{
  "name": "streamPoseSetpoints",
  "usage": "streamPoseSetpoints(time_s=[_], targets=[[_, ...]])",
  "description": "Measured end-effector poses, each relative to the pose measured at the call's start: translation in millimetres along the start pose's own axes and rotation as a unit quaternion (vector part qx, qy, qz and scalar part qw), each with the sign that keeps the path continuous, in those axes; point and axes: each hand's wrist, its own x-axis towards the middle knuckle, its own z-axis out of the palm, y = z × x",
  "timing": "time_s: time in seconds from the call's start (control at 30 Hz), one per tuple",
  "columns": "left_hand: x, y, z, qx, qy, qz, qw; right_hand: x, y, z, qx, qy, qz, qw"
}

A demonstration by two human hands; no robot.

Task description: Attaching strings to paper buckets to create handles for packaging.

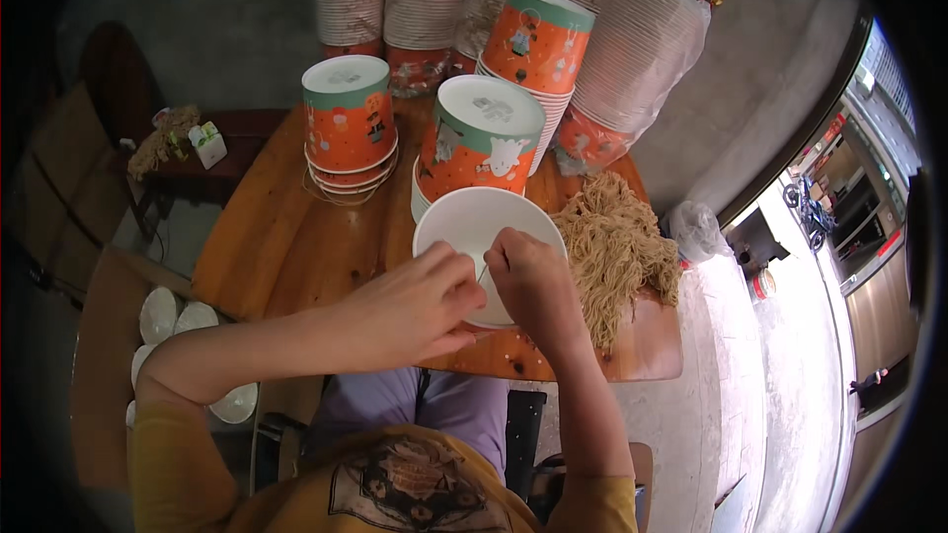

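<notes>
A white-lined paper bucket (523,212) stands at the table's front with its mouth tipped toward me. Over its mouth are both hands, close together. My left hand (420,301) has its fingers curled and pinched near the bucket's middle. Closed like a fist, my right hand (533,281) is at the right side of the opening. A thin line, apparently a cord (482,274), shows between the fingers; most of it is hidden. Right of the bucket lies a heap of tan cords (617,252).
Upside-down orange and green paper buckets (348,118) and a second stack (484,133) stand on the wooden table (267,227). Tall bagged bucket stacks (632,49) line the back. A cardboard box (104,365) with white buckets (158,316) is at left. A doorway is at right.
</notes>
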Motion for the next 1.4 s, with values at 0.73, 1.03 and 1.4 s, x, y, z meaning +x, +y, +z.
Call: streamPoseSetpoints(time_s=[0.73, 1.03, 1.4], targets=[[-8, -4, 2, 0.082, -0.031, 0.117, 0.989, 2, -5, 1, -0.017, -0.094, 0.004, 0.995], [-33, -42, -36, 0.114, 0.034, 0.0, 0.993, 1, 21, -44, 0.45, -0.045, 0.259, 0.853], [-20, -119, -32, -0.074, 0.046, -0.148, 0.985, -43, 49, -39, 0.841, 0.058, 0.252, 0.476]])
